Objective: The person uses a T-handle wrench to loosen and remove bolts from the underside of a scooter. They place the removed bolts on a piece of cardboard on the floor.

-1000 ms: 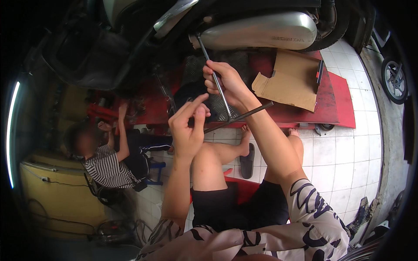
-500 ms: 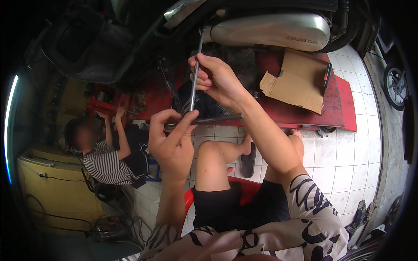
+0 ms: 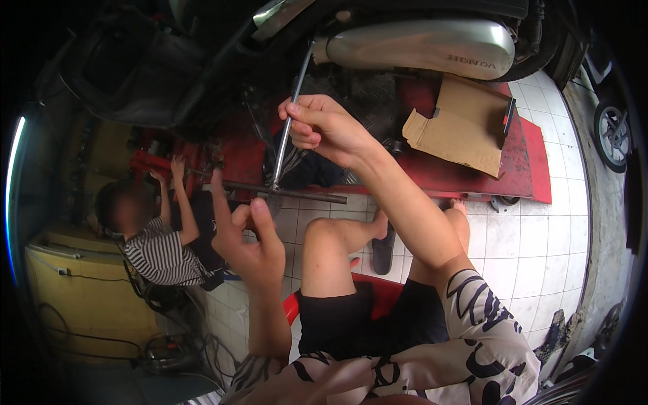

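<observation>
A long-shafted T-handle wrench (image 3: 281, 156) slants up from its grey crossbar, its far tip against the motorcycle beside the silver engine-side cover (image 3: 418, 48). My right hand (image 3: 331, 131) is closed round the middle of the shaft, thumb and fingers pinching it. Just below the crossbar, my left hand (image 3: 248, 251) has its index finger stretched up and its thumb apart, with the other fingers bent. The index fingertip is close to the bar's left part; whether it touches I cannot tell. What the wrench tip sits on is too dark to make out.
An opened cardboard box (image 3: 462, 128) lies on the red lift platform (image 3: 533, 158) at the right. On the left another person in a striped shirt (image 3: 165, 256) reaches toward red equipment. Beneath me is a red chair (image 3: 385, 293), and cables (image 3: 94, 341) trail at lower left.
The crossbar has turned and its right end has shifted left. My left hand has come off the bar and moved left and down, opening. My right hand has moved slightly left along with the shaft.
</observation>
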